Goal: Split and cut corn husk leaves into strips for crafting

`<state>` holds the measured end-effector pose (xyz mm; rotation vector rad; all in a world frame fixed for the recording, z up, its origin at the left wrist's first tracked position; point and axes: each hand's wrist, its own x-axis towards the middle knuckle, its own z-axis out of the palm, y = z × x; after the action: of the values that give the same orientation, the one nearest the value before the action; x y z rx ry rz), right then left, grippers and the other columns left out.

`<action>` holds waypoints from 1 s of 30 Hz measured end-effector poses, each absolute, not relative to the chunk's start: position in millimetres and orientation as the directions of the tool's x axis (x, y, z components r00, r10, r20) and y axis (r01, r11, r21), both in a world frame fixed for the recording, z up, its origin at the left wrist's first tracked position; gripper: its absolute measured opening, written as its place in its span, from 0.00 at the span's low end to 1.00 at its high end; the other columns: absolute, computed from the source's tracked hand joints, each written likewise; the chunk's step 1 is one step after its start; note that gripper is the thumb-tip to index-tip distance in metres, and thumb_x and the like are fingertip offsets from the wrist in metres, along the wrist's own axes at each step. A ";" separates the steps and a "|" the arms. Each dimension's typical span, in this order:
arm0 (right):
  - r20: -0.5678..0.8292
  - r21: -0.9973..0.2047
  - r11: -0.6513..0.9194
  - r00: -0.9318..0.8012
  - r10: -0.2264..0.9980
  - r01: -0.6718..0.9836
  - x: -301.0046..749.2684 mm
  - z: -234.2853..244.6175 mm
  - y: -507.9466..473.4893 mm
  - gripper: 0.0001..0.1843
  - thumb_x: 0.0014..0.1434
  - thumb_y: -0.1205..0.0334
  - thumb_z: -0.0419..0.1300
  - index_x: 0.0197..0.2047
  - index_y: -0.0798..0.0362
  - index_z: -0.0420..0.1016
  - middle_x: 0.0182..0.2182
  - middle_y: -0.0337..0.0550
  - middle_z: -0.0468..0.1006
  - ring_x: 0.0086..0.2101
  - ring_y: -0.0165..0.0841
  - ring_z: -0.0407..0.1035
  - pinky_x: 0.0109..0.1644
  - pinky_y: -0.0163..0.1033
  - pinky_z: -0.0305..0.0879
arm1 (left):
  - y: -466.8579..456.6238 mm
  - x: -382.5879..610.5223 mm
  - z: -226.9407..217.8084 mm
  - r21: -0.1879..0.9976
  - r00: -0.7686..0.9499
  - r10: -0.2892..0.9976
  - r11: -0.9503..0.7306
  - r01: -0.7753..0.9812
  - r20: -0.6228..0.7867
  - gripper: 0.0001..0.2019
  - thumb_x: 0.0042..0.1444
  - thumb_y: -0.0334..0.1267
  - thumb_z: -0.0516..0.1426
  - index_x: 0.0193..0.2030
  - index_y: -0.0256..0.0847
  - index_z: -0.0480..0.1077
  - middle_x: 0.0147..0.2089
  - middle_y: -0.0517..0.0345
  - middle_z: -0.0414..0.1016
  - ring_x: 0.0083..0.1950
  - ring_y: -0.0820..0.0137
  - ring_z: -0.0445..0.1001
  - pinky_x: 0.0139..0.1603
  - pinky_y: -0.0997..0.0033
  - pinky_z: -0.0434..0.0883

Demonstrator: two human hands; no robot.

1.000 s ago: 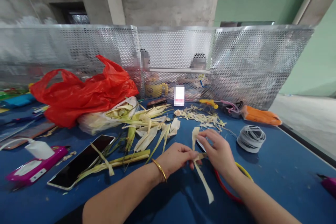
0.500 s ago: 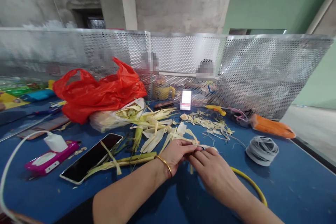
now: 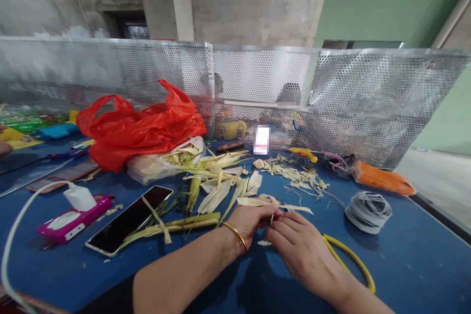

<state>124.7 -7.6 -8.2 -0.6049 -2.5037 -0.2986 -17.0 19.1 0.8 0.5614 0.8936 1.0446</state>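
Observation:
My left hand [image 3: 250, 217], with a gold bangle at the wrist, is closed on a pale strip of corn husk [image 3: 253, 201]. The strip sticks out to the left over the fingers. My right hand [image 3: 296, 240] meets it at the fingertips, pinching the same husk bundle, and another thin husk end pokes out past the knuckles to the right. Part of the bundle is hidden behind the fingers. Beyond my hands lie loose corn husks [image 3: 217, 195] and a heap of thin shredded husk strips [image 3: 294, 174].
Left stand a phone [image 3: 128, 221], a magenta power strip [image 3: 75, 218] with a white charger, and a red plastic bag [image 3: 142, 130]. Right are a grey twine roll [image 3: 368, 212], an orange pouch [image 3: 384, 178] and a yellow hoop [image 3: 353, 260]. A perforated metal screen [image 3: 371, 98] borders the table [image 3: 412, 250]; people sit beyond.
My hands have turned slightly, and the husk strip now shows lying across my left fingers. A husk end reaches further right past my right hand. The view has shifted slightly.

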 end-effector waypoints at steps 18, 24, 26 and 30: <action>0.706 -0.021 0.511 -0.349 0.616 0.859 146.8 -4.1 10.3 0.11 0.65 0.56 0.52 0.46 0.53 0.69 0.39 0.47 0.77 0.40 0.40 0.70 0.46 0.43 0.58 | 30.0 -33.3 6.3 0.869 0.238 0.922 0.372 -0.327 -0.305 0.14 0.49 0.44 0.62 0.37 0.34 0.77 0.30 0.54 0.77 0.31 0.71 0.75 0.33 0.75 0.68; 0.541 -0.026 0.562 -0.461 0.703 0.827 138.7 -13.6 10.7 0.17 0.69 0.59 0.44 0.31 0.52 0.67 0.24 0.38 0.74 0.27 0.32 0.68 0.46 0.41 0.54 | 29.7 -26.4 -3.9 0.943 0.200 0.951 0.272 -0.190 -0.234 0.16 0.37 0.44 0.69 0.28 0.35 0.73 0.23 0.62 0.71 0.24 0.76 0.68 0.22 0.79 0.62; 0.539 0.000 0.585 -0.493 0.683 0.811 134.6 -13.8 7.1 0.20 0.70 0.60 0.43 0.28 0.52 0.65 0.22 0.37 0.72 0.24 0.30 0.65 0.40 0.38 0.53 | 30.6 -25.0 -6.7 0.960 0.189 0.961 0.233 -0.156 -0.202 0.16 0.39 0.46 0.68 0.26 0.35 0.71 0.22 0.62 0.70 0.22 0.77 0.67 0.20 0.79 0.60; 0.542 0.034 0.641 -0.553 0.633 0.767 128.7 -11.7 -0.2 0.21 0.69 0.64 0.42 0.26 0.53 0.64 0.20 0.37 0.69 0.22 0.30 0.62 0.36 0.38 0.50 | 30.6 -23.8 -8.7 0.971 0.187 0.967 0.200 -0.131 -0.174 0.15 0.41 0.44 0.67 0.25 0.35 0.70 0.22 0.61 0.70 0.19 0.78 0.65 0.17 0.79 0.56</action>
<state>128.7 -0.2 -11.7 -1.0948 -2.3721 -0.3664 -23.8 30.6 -8.7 1.0419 1.0576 1.0126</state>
